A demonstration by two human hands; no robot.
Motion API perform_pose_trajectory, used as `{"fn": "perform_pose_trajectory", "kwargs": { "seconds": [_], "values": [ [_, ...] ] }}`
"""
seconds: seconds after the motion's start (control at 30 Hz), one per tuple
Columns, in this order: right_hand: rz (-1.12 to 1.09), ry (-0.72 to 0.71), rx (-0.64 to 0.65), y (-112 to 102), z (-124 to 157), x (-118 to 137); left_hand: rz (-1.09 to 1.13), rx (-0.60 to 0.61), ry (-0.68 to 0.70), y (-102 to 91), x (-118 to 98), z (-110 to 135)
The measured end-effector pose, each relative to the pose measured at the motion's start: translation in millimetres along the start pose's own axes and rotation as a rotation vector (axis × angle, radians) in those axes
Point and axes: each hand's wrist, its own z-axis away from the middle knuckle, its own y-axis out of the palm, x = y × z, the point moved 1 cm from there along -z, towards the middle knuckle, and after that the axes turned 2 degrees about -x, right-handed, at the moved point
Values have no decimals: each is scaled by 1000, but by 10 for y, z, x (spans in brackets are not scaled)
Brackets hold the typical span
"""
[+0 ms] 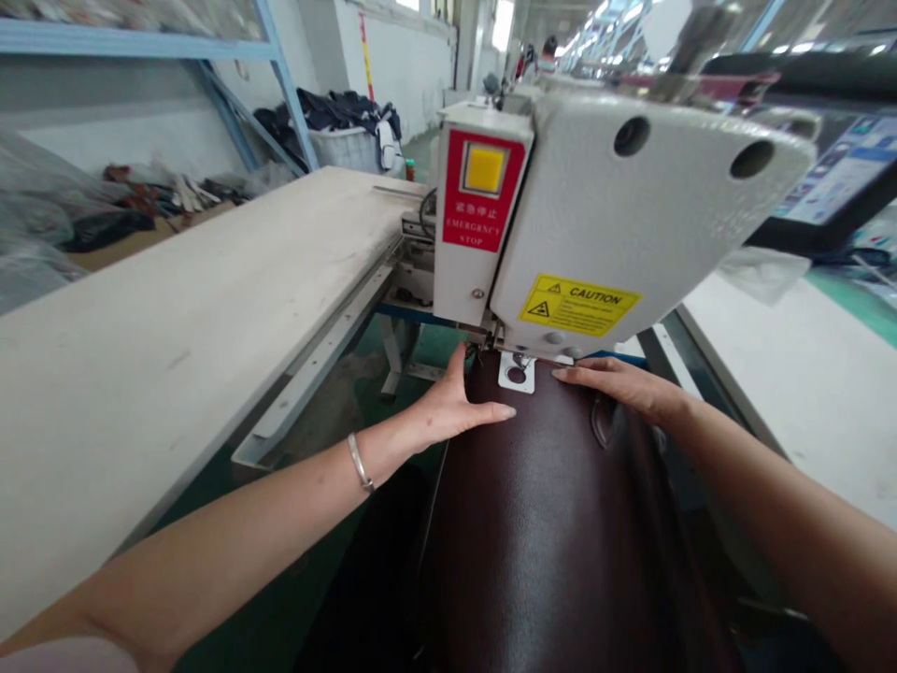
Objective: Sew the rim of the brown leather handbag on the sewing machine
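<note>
A dark brown leather piece [553,523] lies under the head of a white sewing machine [631,215]. My left hand [452,407] rests flat on the leather's left side, thumb up toward the needle area, fingers stretched out. My right hand [620,383] lies flat on the leather's right side, fingers pointing left toward the metal presser foot [517,372]. Both hands hold nothing; they press on the leather. A metal bangle [360,463] is on my left wrist.
A red emergency stop panel with a yellow button [483,187] and a yellow caution label [578,304] face me on the machine. A long white table [175,318] runs along the left. A white bin of dark clothes [343,126] stands far back. Another white surface [791,374] lies right.
</note>
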Motion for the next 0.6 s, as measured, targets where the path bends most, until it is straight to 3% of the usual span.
{"fn": "perform_pose_trajectory", "kwargs": {
  "seconds": [0.2, 0.6],
  "values": [
    [40, 61, -23, 8, -21, 46, 45, -29, 30, 50, 25, 24],
    [-46, 6, 5, 3, -78, -31, 155, -2, -4, 34, 14, 0]
  ]
}}
